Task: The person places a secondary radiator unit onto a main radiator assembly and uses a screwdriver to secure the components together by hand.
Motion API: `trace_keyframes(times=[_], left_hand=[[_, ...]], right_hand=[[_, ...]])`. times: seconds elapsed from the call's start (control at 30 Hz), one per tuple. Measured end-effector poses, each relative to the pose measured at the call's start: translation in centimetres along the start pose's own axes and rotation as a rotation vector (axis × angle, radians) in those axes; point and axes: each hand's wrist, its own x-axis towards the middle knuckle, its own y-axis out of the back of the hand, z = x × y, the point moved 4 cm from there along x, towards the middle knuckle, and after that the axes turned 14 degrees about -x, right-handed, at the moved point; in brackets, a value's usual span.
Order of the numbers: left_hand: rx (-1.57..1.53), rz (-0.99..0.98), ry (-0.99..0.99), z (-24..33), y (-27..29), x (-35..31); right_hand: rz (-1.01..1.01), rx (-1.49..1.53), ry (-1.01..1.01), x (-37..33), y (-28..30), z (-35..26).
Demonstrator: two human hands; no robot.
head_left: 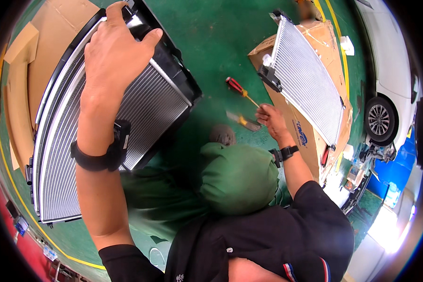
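Observation:
My left hand (113, 58) rests over the top of a large car radiator (150, 101) with black plastic end frames, which stands tilted at my left. Its fingers hook over the upper edge, while the thumb sticks out to the side. Low over the floor, my right hand (271, 121) pinches the shaft end of a screwdriver (236, 87), whose red and black handle points away from me. Close beside that hand is a blurred tool with a yellowish part (243, 121); I cannot make out its kind. Both wrists carry black strapped devices.
To the right, a second finned heat exchanger (308, 75) lies on a flattened cardboard box (298, 124). More cardboard (44, 61) is behind the radiator. A white car (392, 56) stands at the far right. My shoe (223, 135) is on the green floor (216, 42).

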Motion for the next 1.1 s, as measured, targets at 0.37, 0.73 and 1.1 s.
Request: trace_keyframes(times=[0.37,0.73,1.1], left_hand=[[-0.212,-0.069,0.192,-0.5,1.5,0.8],[-0.457,-0.016,-0.175,-4.5,15.9,-5.4],[-1.171,0.95,0.553,-21.4,26.6,-30.9]], right_hand=[[-0.032,-0.077,-0.031,-0.6,1.7,1.2],[-0.169,-0.653,0.786,-0.1,-18.4,-12.3],[0.0,-0.729,0.953,-0.8,-23.7,-17.2]])
